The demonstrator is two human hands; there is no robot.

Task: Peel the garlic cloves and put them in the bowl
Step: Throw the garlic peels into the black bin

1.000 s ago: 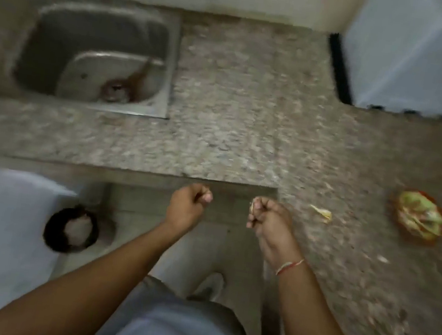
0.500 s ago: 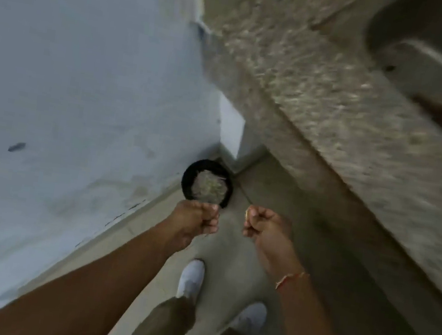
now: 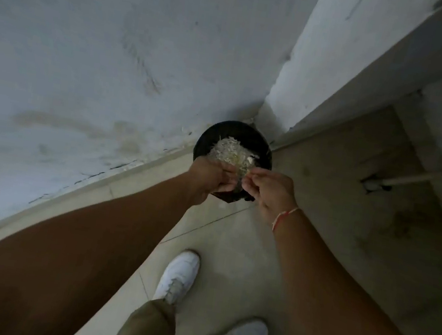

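A round black bin (image 3: 206,142) stands on the floor in the corner, holding a heap of pale garlic peels (image 3: 231,150). Both my hands hover right over its near rim. My left hand (image 3: 211,178) has its fingers curled, their tips meeting those of my right hand (image 3: 269,193). Between the fingertips a small yellowish garlic peel (image 3: 244,171) is pinched. What else either palm holds is hidden. No bowl, whole clove or counter top is in view.
A stained white wall (image 3: 100,63) runs along the left and meets a white pillar (image 3: 315,66) behind the bin. My two white shoes (image 3: 179,276) stand on the tiled floor (image 3: 231,240). A pale pipe (image 3: 428,175) crosses the dark recess at right.
The view swung from the granite counter and sink down to the floor corner. Both hands moved forward over the black bin and came together at the fingertips.
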